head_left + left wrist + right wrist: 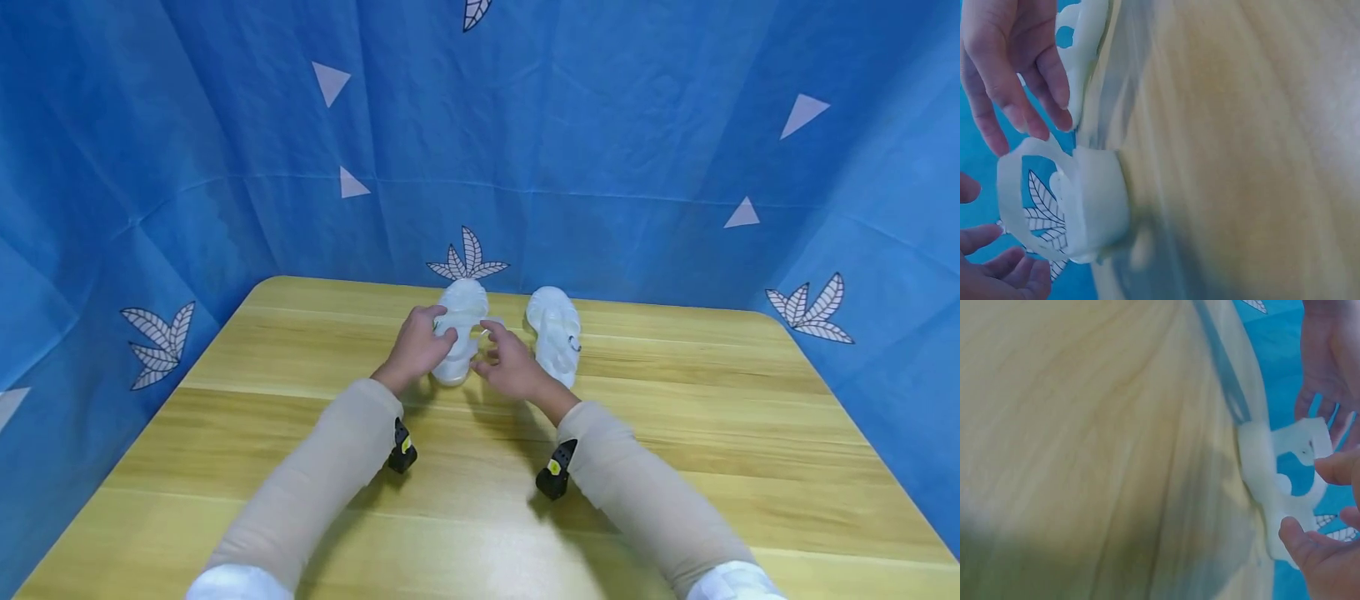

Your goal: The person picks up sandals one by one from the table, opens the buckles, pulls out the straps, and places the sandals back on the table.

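Two white sandals are at the table's far edge. The left sandal [463,293] lies between my hands, its heel [1105,200] and looped back strap [1011,200] facing me. My left hand [417,346] is at its left side, fingers loosely bent and spread around the strap without a visible grip. From the right, my right hand [512,360] reaches to the same strap, fingers parted; in the right wrist view its thumb [1296,536] overlaps the sandal, and contact is unclear. The right sandal [553,325] lies apart, to the right of my right hand.
The wooden table [465,500] stretches toward me under both forearms. A blue curtain [600,125] with leaf and triangle prints hangs right behind the table's far edge and along both sides. Each wrist carries a small black camera [402,450].
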A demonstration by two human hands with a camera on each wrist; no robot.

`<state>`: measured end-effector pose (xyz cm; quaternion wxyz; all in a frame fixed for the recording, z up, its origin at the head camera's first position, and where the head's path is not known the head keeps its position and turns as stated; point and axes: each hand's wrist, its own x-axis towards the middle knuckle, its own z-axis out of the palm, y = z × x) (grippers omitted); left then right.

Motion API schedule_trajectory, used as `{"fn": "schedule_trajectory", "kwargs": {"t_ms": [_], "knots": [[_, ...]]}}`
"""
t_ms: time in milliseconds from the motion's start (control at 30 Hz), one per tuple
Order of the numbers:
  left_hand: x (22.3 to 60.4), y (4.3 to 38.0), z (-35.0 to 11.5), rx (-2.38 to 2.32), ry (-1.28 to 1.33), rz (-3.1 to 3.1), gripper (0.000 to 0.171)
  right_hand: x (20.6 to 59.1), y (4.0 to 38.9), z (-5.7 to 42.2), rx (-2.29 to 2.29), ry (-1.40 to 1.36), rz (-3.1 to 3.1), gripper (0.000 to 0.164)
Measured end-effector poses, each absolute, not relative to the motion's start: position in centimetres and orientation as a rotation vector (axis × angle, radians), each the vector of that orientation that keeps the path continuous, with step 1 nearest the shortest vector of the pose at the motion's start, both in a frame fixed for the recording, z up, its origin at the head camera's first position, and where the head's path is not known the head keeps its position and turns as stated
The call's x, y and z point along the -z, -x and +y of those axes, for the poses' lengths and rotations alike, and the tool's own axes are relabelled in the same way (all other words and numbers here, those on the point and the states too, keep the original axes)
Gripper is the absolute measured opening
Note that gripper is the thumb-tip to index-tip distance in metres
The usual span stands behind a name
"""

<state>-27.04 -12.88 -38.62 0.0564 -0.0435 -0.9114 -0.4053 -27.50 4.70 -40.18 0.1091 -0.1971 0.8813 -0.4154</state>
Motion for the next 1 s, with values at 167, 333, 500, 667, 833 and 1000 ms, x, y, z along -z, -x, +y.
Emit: {"fn": "schedule_trajectory", "kwargs": {"t_ms": [167,333,500,667,833,1000], "knots": [[37.9,27.4,-11.7,1.101,0.212,-2.817,0.046,39.3,27.6,5.9,1.244,0.579,2.6,0.066],[37.6,27.8,-10.3,0.989,0.252,-2.9,0.046,38.8,27.4,7.2,1.258,0.52,2.63,0.064],[37.4,28.3,-8.5,0.973,0.291,-2.931,0.047,38.4,27.4,8.1,1.299,0.522,2.623,0.06],[37.1,28.9,-6.4,0.991,0.407,-2.913,0.046,37.8,27.7,9.2,1.334,0.472,2.657,0.056],[37.3,29.4,-4.7,1.065,0.477,-2.872,0.044,37.0,28.1,10.5,1.364,0.422,2.712,0.05],[37.6,30.0,-3.2,1.11,0.455,-2.858,0.041,36.9,28.3,12.1,1.333,0.359,2.832,0.045]]}}
